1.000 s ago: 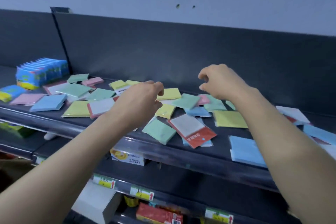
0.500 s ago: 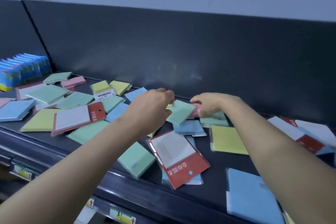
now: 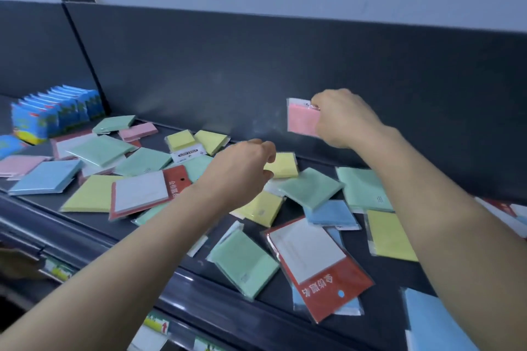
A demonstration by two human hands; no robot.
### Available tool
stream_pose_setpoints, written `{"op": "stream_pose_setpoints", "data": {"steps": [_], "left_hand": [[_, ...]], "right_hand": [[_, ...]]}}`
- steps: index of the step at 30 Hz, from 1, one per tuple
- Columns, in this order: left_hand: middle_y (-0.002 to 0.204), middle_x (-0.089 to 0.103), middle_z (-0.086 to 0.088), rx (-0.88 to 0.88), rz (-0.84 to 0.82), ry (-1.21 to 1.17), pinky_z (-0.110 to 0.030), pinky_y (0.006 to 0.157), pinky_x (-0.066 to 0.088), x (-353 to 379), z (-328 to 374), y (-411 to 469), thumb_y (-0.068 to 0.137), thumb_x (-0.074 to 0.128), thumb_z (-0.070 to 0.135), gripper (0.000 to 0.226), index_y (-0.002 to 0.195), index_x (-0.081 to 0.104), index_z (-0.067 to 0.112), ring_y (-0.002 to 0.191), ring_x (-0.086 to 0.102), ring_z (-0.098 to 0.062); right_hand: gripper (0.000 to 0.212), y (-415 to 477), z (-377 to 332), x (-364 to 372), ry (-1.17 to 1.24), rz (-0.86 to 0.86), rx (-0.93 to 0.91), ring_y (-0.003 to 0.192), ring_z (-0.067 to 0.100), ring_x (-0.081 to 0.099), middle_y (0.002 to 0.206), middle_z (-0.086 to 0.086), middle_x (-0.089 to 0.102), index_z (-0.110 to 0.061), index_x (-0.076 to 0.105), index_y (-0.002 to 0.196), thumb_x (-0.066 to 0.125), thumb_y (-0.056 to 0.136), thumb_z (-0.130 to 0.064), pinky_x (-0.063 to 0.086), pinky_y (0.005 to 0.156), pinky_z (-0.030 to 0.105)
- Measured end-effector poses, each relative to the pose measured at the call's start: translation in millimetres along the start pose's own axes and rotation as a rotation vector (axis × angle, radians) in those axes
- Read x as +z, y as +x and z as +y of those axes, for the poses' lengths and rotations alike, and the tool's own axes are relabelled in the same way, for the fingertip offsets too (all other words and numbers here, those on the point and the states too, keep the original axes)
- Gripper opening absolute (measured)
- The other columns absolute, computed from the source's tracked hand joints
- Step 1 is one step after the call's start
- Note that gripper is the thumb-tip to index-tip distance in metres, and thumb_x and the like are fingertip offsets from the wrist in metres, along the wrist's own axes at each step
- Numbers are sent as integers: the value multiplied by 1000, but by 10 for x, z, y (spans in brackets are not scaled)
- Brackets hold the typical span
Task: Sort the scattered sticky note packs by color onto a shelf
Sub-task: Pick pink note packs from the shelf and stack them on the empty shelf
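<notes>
My right hand (image 3: 342, 120) is up at 1 o'clock, clear of the shelf (image 3: 379, 328). Thumb and fingers pinch the pink pack (image 3: 302, 120) by its top corner, so it hangs free in front of the back panel. That is a thin hold on what looks like slick wrapping. If I swing it quickly, I reckon it could twist out and drop back into the pile.

My left hand (image 3: 242, 168) sits at the middle of the heap, fingers curled at the edge of a yellow pack (image 3: 283, 165). I cannot tell whether it has hold of it or only touches it. If I drag that pack out carelessly, the green pack (image 3: 310, 188) just beside it at 3 o'clock, which overlaps its neighbours, may slide along with it.

The other pink packs (image 3: 137, 131) lie away at 10 o'clock. To take mine there, my right arm would have to cross over my left, and the two could knock together.

At 6 o'clock another green pack (image 3: 245, 262) and a red-backed pack (image 3: 316, 265) lie close to the front lip (image 3: 199, 291). A forearm sweeping low could push either over the edge onto the lower shelves.

The light is dim and bluish, so I might mistake pale green for blue when grouping.
</notes>
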State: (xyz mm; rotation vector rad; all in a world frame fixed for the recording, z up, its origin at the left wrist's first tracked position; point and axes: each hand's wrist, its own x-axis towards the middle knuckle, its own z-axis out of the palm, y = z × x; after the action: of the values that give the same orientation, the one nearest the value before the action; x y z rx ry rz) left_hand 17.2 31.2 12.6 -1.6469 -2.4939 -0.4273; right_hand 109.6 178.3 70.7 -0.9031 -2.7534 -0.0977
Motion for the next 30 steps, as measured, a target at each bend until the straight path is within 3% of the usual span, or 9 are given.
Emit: {"op": "stream_pose_setpoints", "data": {"steps": [2, 6, 15, 19, 21, 24, 27, 30], "left_hand": [[110, 60, -2, -42, 28, -10, -35, 80, 48, -80, -232, -48, 90, 57, 23, 23, 111, 55, 15, 97, 56, -25], [107, 61, -4, -144, 70, -4, -31, 75, 44, -200, -880, -215, 88, 59, 23, 22, 108, 57, 15, 96, 56, -26], [111, 60, -8, -497, 65, 27, -33, 78, 43, -491, -2878, -631, 88, 59, 20, 23, 109, 57, 11, 101, 55, -29], [117, 57, -15, -644, -36, 124, -38, 84, 47, -621, -3674, -796, 85, 51, 3, 31, 115, 56, 6, 107, 54, -34], [126, 54, -14, -659, -181, 107, -37, 90, 45, -632, -4017, -861, 82, 43, -3, 44, 124, 53, 7, 114, 52, -33], [129, 54, -7, -612, -360, 34, -33, 89, 44, -618, -4381, -934, 81, 47, 2, 55, 131, 49, 23, 113, 51, -28], [128, 54, 0, -559, -381, 2, -36, 94, 46, -625, -4560, -931, 80, 55, 14, 54, 131, 48, 33, 111, 51, -24], [122, 53, -4, -531, -393, 44, -34, 87, 46, -650, -4616, -895, 78, 61, 16, 46, 123, 54, 22, 105, 50, -26]], "right_hand": [[16, 76, -318, 10, 35, 2, -68, 74, 34, 47, 84, 11, 49, -9, 42, 74, 46, 79, 5, 27, 48, 29], [17, 278, -984, 119, 110, -7, -177, 80, 36, 54, 91, 13, 57, -5, 57, 92, 47, 79, 1, 40, 59, 31], [18, 891, -2579, 345, 169, -65, -314, 84, 34, 57, 95, 12, 60, -9, 60, 96, 52, 81, -3, 47, 66, 35], [19, 1081, -3124, 451, 177, -75, -354, 82, 33, 57, 93, 12, 60, -8, 60, 94, 48, 80, 0, 45, 62, 34], [18, 1151, -3353, 499, 175, -91, -370, 82, 33, 57, 94, 11, 59, -9, 60, 95, 51, 80, -3, 46, 63, 34], [18, 1231, -3626, 575, 169, -103, -379, 83, 32, 58, 96, 11, 60, -9, 60, 98, 53, 83, -4, 50, 67, 37], [18, 1287, -3811, 647, 167, -115, -385, 83, 31, 58, 95, 11, 60, -9, 60, 98, 50, 85, -3, 50, 67, 37], [18, 1324, -3922, 702, 169, -141, -382, 84, 31, 57, 95, 10, 59, -10, 60, 99, 50, 85, -2, 49, 68, 37]]}}
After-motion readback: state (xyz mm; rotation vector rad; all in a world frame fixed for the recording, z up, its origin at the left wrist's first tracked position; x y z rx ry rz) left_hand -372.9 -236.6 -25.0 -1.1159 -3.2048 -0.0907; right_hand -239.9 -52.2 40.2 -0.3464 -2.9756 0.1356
